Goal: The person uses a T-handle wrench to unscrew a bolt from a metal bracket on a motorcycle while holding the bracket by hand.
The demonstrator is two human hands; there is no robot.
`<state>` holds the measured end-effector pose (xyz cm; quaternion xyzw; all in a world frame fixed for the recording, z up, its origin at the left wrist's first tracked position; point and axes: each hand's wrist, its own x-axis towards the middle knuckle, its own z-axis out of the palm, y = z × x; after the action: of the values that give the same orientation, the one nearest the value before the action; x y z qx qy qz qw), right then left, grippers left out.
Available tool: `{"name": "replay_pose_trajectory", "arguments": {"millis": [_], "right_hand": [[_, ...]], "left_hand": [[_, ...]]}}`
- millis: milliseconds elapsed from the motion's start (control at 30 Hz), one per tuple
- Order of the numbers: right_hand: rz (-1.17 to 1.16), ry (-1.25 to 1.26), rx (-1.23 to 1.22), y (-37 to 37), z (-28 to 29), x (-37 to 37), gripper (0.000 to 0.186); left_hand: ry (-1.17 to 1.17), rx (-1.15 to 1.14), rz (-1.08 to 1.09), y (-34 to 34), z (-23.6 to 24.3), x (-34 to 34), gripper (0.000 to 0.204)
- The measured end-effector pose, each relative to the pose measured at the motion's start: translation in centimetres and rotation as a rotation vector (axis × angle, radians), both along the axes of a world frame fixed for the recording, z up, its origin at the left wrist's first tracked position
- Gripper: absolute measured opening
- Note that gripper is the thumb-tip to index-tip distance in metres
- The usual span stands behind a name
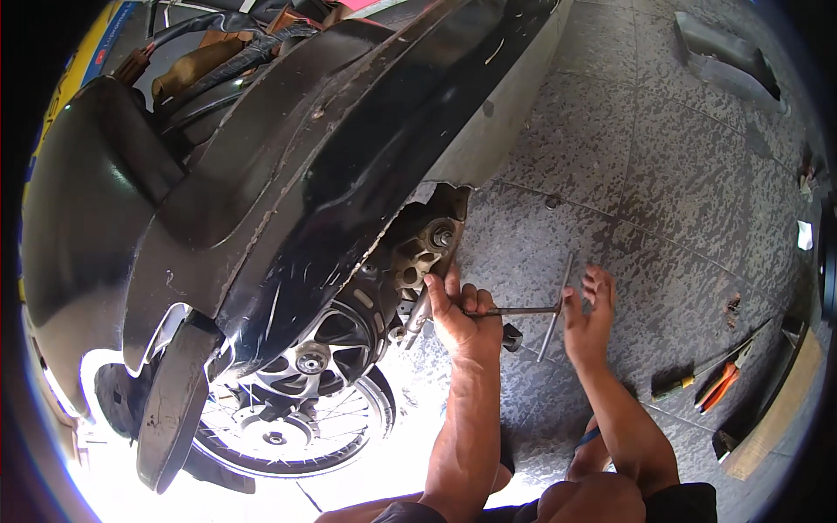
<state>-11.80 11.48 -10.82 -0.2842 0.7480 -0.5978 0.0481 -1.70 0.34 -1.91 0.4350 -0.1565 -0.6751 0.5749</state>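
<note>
A black scooter-type motorcycle [349,166] with scratched body panels fills the left side. My left hand [469,324] is closed around the shaft of a metal T-handle wrench [527,311], close to the machine's exposed mechanical parts [418,261]. The wrench lies roughly level, its crossbar toward the right; its working tip is hidden behind my left hand and the parts. Beside the crossbar, my right hand [589,321] is raised with fingers spread and bent. Its thumb is very near the bar, and whether they touch I cannot tell.
Below the body is a spoked wheel [296,427] in very bright light. On the speckled tile floor [663,174] at right lie a screwdriver [676,386], orange-handled pliers [719,388] and a wooden piece [776,410]. A grey tray-like part [724,61] rests at the far right.
</note>
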Motion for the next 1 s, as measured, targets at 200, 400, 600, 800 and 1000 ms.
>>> {"name": "replay_pose_trajectory", "arguments": {"millis": [200, 400, 600, 800, 1000], "right_hand": [[0.578, -1.522, -0.302, 1.1, -2.1, 0.2, 0.030], [0.634, -1.639, -0.485, 0.8, -3.1, -1.1, 0.025], [0.527, -1.548, -0.635, -1.7, -3.0, -3.5, 0.019], [0.479, -1.423, -0.651, -7.0, -1.7, -5.4, 0.021], [0.528, -1.420, -0.740, -12.0, -0.1, -4.6, 0.025]], "left_hand": [[-0.003, -0.009, -0.006, 0.0, 0.2, -0.1, 0.043], [0.029, -0.009, -0.020, -0.1, 0.0, -0.1, 0.045], [0.022, 0.005, 0.068, 0.2, -0.3, -0.3, 0.047], [0.051, 0.028, 0.043, 0.1, -0.4, -0.3, 0.036], [0.019, 0.027, 0.034, 0.1, 0.2, -0.4, 0.034]]}}
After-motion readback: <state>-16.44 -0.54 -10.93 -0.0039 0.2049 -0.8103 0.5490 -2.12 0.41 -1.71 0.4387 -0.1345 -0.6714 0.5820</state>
